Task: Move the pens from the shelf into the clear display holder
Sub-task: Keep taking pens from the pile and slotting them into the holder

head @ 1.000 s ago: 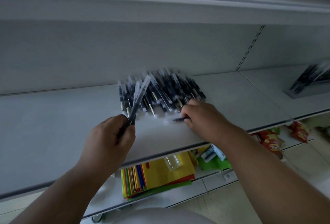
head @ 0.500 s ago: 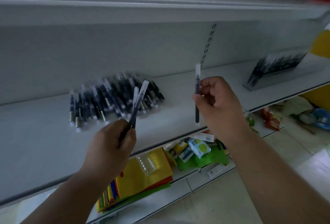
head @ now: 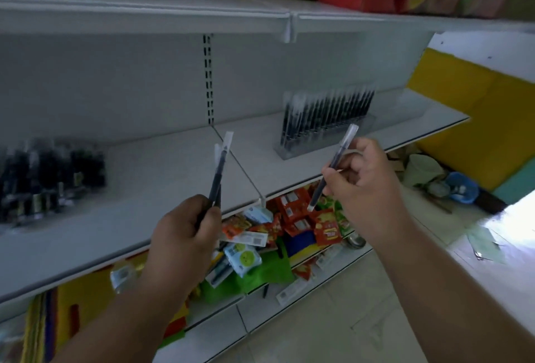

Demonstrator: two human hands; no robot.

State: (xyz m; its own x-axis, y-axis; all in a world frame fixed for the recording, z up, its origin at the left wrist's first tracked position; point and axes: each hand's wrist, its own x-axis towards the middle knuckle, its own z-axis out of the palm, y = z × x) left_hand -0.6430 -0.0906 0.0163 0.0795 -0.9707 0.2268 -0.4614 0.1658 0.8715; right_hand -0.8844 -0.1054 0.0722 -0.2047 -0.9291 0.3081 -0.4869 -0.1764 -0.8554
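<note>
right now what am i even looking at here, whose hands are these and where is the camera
There is no machine: these are a person's two bare hands, filmed by one wide-angle camera worn on the head, looking forward and down. The left hand has two pens in its grip. The right hand pinches a single pen. Both are raised in front of a white shelf. On it, far left, lies a blurred pile of loose pens. Further right stands the clear display holder, already lined with upright pens. Below, a lower shelf holds colourful snack packets.
</note>
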